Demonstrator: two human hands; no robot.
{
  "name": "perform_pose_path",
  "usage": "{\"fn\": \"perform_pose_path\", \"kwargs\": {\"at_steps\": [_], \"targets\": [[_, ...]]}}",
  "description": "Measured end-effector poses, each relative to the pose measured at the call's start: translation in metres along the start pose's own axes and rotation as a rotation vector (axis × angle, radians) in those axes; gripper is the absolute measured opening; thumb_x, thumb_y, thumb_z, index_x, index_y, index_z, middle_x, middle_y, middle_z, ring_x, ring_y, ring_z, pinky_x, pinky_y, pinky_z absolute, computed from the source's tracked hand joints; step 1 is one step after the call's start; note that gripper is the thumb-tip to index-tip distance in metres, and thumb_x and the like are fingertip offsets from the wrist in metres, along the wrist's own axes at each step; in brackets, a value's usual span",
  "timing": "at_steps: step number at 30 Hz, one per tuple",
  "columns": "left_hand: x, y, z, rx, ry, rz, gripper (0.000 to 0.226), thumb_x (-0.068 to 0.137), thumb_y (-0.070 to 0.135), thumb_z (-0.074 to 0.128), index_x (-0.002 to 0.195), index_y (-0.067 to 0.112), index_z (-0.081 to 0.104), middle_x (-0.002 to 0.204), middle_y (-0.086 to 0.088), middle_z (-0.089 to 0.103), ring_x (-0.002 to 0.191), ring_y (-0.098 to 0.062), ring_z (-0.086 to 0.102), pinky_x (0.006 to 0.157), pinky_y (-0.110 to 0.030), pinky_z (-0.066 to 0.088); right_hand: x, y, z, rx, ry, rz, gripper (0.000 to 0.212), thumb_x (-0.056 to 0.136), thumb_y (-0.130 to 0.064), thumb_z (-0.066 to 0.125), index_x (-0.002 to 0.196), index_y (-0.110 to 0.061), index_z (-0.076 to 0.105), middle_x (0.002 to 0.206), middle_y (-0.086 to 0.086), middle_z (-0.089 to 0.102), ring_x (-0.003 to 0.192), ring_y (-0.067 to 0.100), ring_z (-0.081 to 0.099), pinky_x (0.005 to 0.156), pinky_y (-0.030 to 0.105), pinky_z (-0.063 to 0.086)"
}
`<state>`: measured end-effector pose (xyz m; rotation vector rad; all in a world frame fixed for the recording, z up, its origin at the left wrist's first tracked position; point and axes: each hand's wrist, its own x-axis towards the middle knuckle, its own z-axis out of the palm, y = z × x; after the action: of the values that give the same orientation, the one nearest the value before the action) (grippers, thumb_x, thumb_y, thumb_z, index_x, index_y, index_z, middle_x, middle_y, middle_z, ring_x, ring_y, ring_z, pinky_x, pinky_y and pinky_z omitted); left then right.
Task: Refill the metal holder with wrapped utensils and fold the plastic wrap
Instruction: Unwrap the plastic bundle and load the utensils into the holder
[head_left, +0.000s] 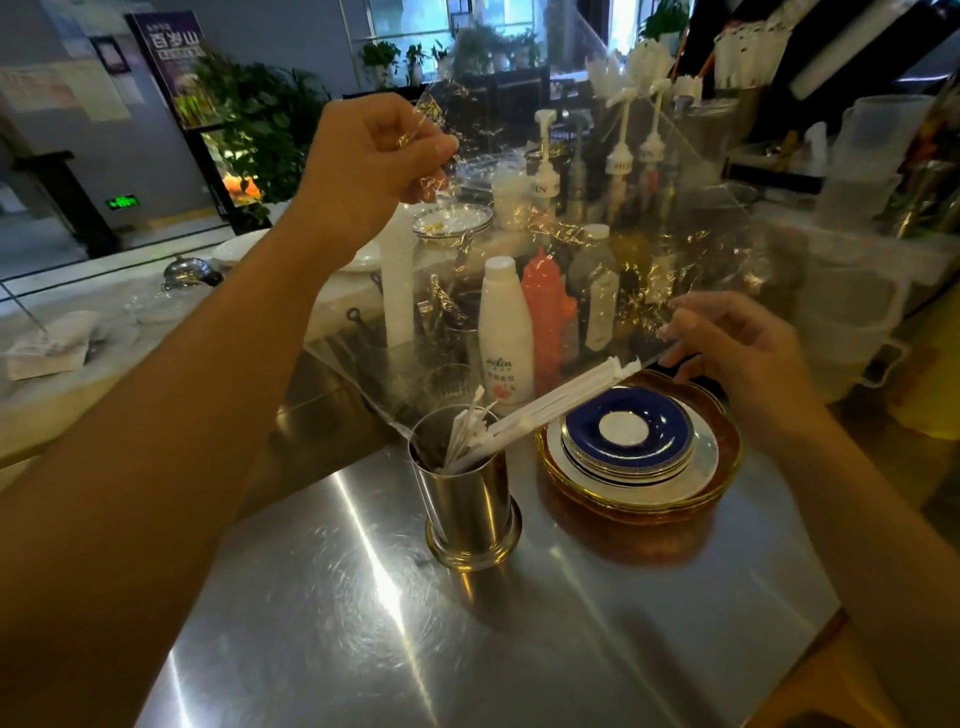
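Note:
A shiny metal holder (470, 499) stands on the steel counter (363, 623). White wrapped utensils (545, 408) lean out of it toward the right, their tips over the plates. A large clear plastic wrap (597, 234) hangs spread in the air above the holder. My left hand (374, 161) is raised and pinches the wrap's upper left corner. My right hand (732, 343) is lower, at the right, with its fingers closed on the wrap's lower right edge, just above the utensil tips.
A stack of plates (706, 467) topped by a blue and white saucer sits right of the holder. Behind stand a white bottle (506, 332), a red squeeze bottle (545, 306), pump bottles (545, 176) and clear plastic tubs (852, 291). The counter's front edge lies at lower right.

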<state>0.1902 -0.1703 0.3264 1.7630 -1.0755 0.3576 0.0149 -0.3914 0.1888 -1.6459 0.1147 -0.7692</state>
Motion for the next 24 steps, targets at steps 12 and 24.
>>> {"fn": "perform_pose_path", "kwargs": {"at_steps": [12,24], "targets": [[-0.024,-0.029,-0.042,-0.1,0.153,-0.145,0.02,0.087,0.016,0.061,0.069,0.023,0.057,0.059,0.013,0.062,0.058,-0.002,0.06,0.06,-0.021,0.055,0.038,-0.024,0.041,-0.059,0.009,-0.077,0.006,0.083,-0.022,0.062,0.078,-0.024,0.064,0.061,-0.009,0.066,0.054,0.01,0.059,0.049,0.022,0.051],[-0.079,-0.069,-0.082,-0.196,0.131,-0.424,0.025,0.073,0.033,0.068,0.095,0.022,0.063,0.084,0.007,0.071,0.08,-0.01,0.068,0.075,-0.027,0.053,0.065,-0.042,0.09,-0.144,-0.122,-0.198,0.002,0.085,-0.022,0.06,0.083,-0.021,0.061,0.069,-0.005,0.061,0.053,0.002,0.058,0.047,0.018,0.049]]}}
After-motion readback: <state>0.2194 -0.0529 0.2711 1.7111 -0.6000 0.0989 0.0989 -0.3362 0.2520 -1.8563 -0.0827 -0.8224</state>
